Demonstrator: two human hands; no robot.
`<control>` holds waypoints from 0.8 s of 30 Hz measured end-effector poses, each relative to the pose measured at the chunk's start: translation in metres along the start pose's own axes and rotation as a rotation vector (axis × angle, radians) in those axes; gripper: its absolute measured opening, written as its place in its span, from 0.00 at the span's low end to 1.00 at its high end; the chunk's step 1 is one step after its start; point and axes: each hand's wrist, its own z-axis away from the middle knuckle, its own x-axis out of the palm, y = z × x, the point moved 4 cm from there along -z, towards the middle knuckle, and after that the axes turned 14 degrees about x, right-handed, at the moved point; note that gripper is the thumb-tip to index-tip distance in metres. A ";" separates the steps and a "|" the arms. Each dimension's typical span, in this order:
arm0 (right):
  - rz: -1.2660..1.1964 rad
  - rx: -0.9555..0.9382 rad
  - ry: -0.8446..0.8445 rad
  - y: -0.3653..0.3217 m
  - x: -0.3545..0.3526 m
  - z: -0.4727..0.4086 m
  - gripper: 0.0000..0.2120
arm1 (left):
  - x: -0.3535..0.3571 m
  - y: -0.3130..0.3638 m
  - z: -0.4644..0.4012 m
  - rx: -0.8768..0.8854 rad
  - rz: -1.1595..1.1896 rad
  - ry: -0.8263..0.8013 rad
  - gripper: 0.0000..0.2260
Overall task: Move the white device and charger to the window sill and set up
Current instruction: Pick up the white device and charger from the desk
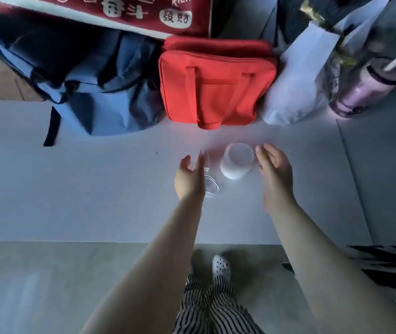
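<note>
On the table [71, 189] the white device [238, 163] stands upright just left of the released right hand [274, 169], and the charger [205, 165] lies just beside the released left hand [189, 177].

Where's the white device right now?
The white device stands on the white surface, centre of the head view, between both open hands, just in front of the red bag.

1. I see a blue fabric backpack [91, 75] slumped beside a red zippered canvas bag [216, 85].
2. Right of these: white paper bag [298, 83], lilac plastic tumbler [365, 88] with straw.
</note>
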 end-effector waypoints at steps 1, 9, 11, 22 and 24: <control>0.014 -0.008 -0.003 0.002 0.002 -0.004 0.17 | 0.003 -0.002 -0.002 0.017 -0.026 0.018 0.26; -0.028 -0.034 -0.013 0.037 0.017 -0.026 0.33 | 0.029 -0.024 -0.018 0.330 -0.151 0.194 0.24; -0.026 -0.042 -0.018 0.042 0.020 -0.027 0.40 | 0.032 -0.024 -0.016 0.396 -0.158 0.215 0.26; 0.186 -0.246 -0.027 0.055 0.030 -0.036 0.44 | 0.043 -0.038 -0.012 0.431 -0.283 0.162 0.25; 0.174 -0.231 -0.026 0.054 0.029 -0.037 0.38 | 0.043 -0.043 -0.014 0.392 -0.240 0.125 0.23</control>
